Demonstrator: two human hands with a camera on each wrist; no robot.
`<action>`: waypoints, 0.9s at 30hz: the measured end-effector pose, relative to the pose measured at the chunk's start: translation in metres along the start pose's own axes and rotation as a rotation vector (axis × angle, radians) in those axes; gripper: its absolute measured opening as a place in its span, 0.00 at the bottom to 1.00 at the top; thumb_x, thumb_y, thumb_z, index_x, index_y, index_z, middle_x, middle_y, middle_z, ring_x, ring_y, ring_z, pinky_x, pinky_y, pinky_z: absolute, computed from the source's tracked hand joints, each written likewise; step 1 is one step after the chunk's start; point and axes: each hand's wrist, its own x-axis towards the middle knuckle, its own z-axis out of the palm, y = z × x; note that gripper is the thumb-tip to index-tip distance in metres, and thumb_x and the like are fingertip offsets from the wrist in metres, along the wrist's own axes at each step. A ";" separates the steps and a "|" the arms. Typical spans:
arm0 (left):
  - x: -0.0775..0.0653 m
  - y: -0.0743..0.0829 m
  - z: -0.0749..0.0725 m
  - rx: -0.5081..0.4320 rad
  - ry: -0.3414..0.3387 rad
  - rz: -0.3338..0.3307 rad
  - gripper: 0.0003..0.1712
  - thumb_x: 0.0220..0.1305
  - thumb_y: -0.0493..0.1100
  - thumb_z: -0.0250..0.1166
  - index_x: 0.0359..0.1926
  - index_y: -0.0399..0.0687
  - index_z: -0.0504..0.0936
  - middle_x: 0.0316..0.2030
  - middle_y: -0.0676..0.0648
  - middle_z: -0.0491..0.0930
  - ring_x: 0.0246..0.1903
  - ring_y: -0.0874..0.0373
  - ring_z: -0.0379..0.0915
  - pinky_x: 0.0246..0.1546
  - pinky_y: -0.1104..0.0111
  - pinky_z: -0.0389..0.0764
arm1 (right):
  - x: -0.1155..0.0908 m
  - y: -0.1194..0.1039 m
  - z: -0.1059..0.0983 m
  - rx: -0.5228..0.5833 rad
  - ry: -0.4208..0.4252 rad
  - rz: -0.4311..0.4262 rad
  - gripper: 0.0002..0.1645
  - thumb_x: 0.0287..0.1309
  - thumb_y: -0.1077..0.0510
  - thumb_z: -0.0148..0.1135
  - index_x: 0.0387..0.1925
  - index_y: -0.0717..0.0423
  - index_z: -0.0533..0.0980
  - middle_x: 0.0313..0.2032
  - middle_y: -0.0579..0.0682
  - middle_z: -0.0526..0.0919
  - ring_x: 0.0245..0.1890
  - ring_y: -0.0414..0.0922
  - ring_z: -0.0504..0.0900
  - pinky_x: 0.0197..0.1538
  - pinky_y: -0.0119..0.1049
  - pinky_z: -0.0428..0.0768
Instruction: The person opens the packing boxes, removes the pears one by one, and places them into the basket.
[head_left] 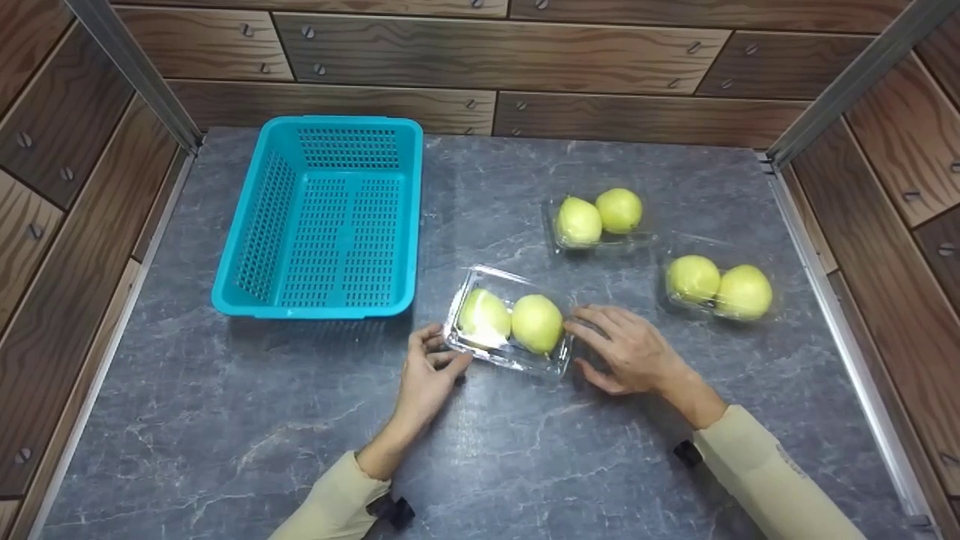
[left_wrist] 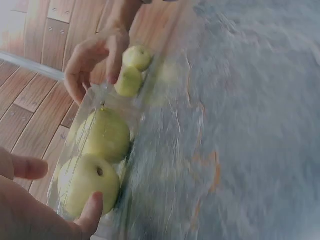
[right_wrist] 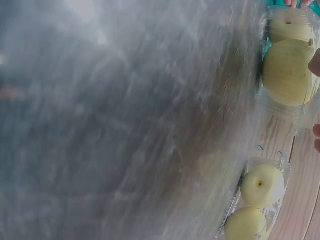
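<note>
A clear plastic clamshell box (head_left: 517, 367) with two yellow-green pears (head_left: 537, 324) inside lies on the table between the hands, slightly turned. At its left end is my left hand (head_left: 427, 382), thumb by the near corner and the other fingers along the side, spread loosely apart. My right hand (head_left: 630, 349) is at the right end, fingertips right at the box's edge and thumb apart from them. In the left wrist view, the left thumb (left_wrist: 91, 215) overlaps the nearer pear. The right wrist view catches the same box (right_wrist: 280, 107) at its upper right.
A turquoise perforated basket (head_left: 345, 311) stands at the back left, with nothing in it. Two more clear boxes of paired pears sit to the right: one towards the back (head_left: 619, 211), another (head_left: 744, 292) farther right. Wood-patterned walls (head_left: 502, 56) and metal rails (head_left: 847, 345) border the table.
</note>
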 end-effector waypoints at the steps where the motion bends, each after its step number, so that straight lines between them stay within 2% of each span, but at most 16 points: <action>1: 0.000 0.000 0.002 -0.038 0.011 -0.019 0.39 0.61 0.32 0.71 0.69 0.28 0.62 0.59 0.29 0.74 0.45 0.52 0.83 0.40 0.71 0.88 | -0.001 0.001 0.000 -0.003 -0.001 -0.004 0.29 0.60 0.46 0.61 0.55 0.63 0.82 0.51 0.62 0.87 0.47 0.58 0.87 0.48 0.50 0.90; 4: 0.000 -0.002 0.006 -0.140 0.034 -0.078 0.37 0.60 0.30 0.69 0.67 0.28 0.62 0.54 0.33 0.74 0.41 0.58 0.81 0.40 0.71 0.89 | -0.001 0.003 0.001 -0.003 -0.004 -0.016 0.27 0.57 0.50 0.62 0.54 0.62 0.82 0.50 0.62 0.87 0.47 0.57 0.87 0.48 0.49 0.90; 9: -0.002 -0.004 0.011 -0.296 0.053 -0.164 0.35 0.61 0.26 0.67 0.65 0.29 0.60 0.48 0.39 0.72 0.37 0.60 0.79 0.40 0.69 0.91 | -0.001 0.006 0.003 0.008 0.010 -0.031 0.24 0.55 0.55 0.63 0.52 0.62 0.82 0.48 0.61 0.88 0.45 0.56 0.87 0.48 0.49 0.91; 14: -0.002 -0.007 0.016 -0.368 0.065 -0.213 0.31 0.61 0.24 0.66 0.61 0.30 0.61 0.43 0.43 0.72 0.33 0.59 0.82 0.39 0.69 0.91 | 0.000 0.008 0.006 0.000 0.024 -0.040 0.17 0.60 0.58 0.59 0.47 0.61 0.83 0.45 0.59 0.88 0.44 0.55 0.88 0.48 0.46 0.91; 20: -0.002 -0.009 0.021 -0.438 0.051 -0.212 0.26 0.62 0.23 0.65 0.56 0.33 0.62 0.38 0.46 0.74 0.31 0.60 0.83 0.39 0.68 0.91 | 0.000 0.008 0.008 0.001 0.030 -0.048 0.13 0.66 0.58 0.54 0.41 0.60 0.82 0.42 0.58 0.88 0.42 0.54 0.88 0.47 0.46 0.91; 27: -0.003 -0.011 0.026 -0.501 0.048 -0.175 0.27 0.58 0.22 0.66 0.54 0.33 0.63 0.37 0.46 0.77 0.29 0.60 0.84 0.38 0.70 0.91 | 0.002 0.006 0.011 -0.026 0.026 -0.061 0.17 0.74 0.57 0.49 0.37 0.60 0.82 0.39 0.57 0.88 0.41 0.54 0.88 0.48 0.47 0.90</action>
